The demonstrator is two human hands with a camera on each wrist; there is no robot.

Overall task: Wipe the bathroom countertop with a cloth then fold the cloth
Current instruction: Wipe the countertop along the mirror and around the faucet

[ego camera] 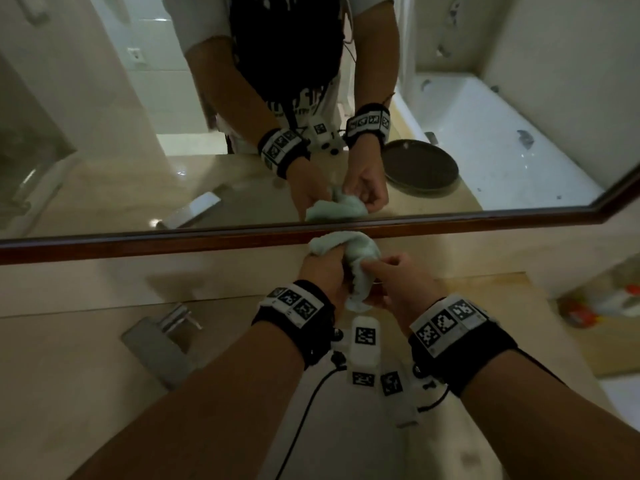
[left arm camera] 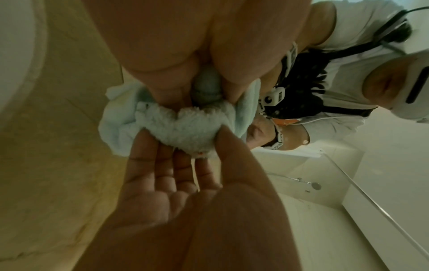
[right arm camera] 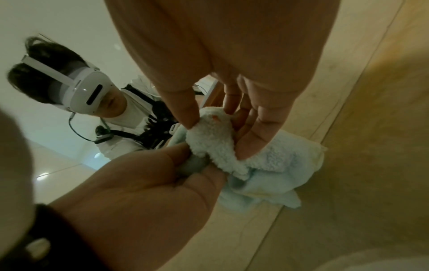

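A crumpled pale green fluffy cloth (ego camera: 349,247) is held up just above the beige countertop (ego camera: 104,358), close to the mirror's wooden frame. My left hand (ego camera: 341,270) grips its bunched middle in curled fingers. My right hand (ego camera: 367,263) pinches a fold of the cloth between thumb and fingers. In the left wrist view the cloth (left arm camera: 185,128) bulges between both hands. The right wrist view shows the right hand (right arm camera: 216,139) pinching the cloth (right arm camera: 267,165) from above, with the left hand (right arm camera: 150,183) gripping it below. A loose end hangs down toward the counter.
A chrome faucet (ego camera: 162,337) stands on the counter to the left of my arms. The mirror (ego camera: 138,133) rises right behind the cloth. Blurry bottles (ego camera: 602,303) sit at the right end of the counter. A white marker device with a black cable (ego camera: 363,341) hangs under my wrists.
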